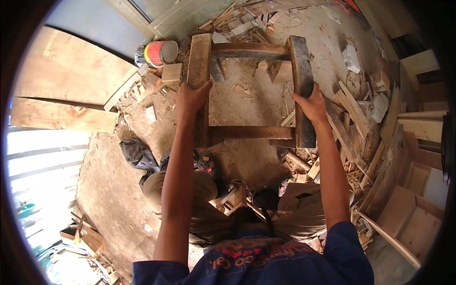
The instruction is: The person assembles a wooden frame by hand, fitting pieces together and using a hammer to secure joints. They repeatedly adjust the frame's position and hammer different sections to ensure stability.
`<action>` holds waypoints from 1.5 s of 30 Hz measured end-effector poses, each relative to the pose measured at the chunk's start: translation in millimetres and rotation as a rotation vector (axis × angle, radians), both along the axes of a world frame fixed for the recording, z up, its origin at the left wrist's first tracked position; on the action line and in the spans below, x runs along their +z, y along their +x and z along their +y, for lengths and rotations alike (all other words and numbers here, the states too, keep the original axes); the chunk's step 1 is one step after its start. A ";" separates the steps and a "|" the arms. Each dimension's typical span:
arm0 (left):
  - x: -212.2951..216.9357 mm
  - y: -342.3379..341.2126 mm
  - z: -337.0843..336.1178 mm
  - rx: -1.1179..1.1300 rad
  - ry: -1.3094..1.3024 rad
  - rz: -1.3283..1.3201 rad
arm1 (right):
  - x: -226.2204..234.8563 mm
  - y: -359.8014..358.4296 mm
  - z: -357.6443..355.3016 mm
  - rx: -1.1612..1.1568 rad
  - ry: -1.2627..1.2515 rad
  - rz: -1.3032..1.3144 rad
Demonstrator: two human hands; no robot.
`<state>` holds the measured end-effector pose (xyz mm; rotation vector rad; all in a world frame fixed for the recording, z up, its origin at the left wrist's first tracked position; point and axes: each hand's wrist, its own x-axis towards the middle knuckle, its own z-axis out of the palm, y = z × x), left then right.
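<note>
Out in front of me I hold a dark, worn wooden frame [251, 133], made of two thick side posts joined by two crossbars. My left hand [192, 98] is closed round the left post [199, 59], thumb on its inner side. Round the right post [301, 61] my right hand [312, 105] is closed in the same way. The far crossbar [251, 50] bows slightly; the near crossbar [251, 133] lies between my forearms. The fingers beneath the posts are mostly hidden.
A red and yellow bucket [161, 52] lies at the far left by wooden boards [71, 71]. Wood scraps [354, 114] are heaped along the right. A dark plastic bag [138, 154] is near my left knee. Wooden cabinet-like pieces [413, 213] stand at the right edge.
</note>
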<state>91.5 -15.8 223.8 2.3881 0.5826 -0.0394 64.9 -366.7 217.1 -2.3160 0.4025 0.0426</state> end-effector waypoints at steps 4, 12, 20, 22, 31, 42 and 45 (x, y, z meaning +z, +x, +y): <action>-3.3 -0.3 3.9 -0.013 -0.059 0.003 | -9.4 5.9 -4.7 -0.005 -0.037 -0.016; -2.5 -4.9 10.0 0.035 -0.151 0.029 | -13.2 -2.1 3.7 0.005 -0.060 -0.086; -1.4 4.7 4.9 0.020 -0.078 -0.001 | -12.0 1.4 0.0 0.010 -0.116 -0.058; -3.0 -2.3 8.0 0.007 -0.123 -0.034 | -14.4 4.8 -1.3 -0.014 -0.061 -0.011; -20.6 -0.4 18.9 0.011 0.000 -0.102 | -20.1 6.4 -0.3 0.022 -0.002 -0.052; -21.9 14.7 10.4 -0.042 -0.090 -0.109 | -11.4 15.8 -8.4 0.013 -0.064 -0.006; -24.9 17.7 11.7 -0.036 -0.103 -0.108 | -29.4 22.4 -16.1 0.020 -0.074 -0.024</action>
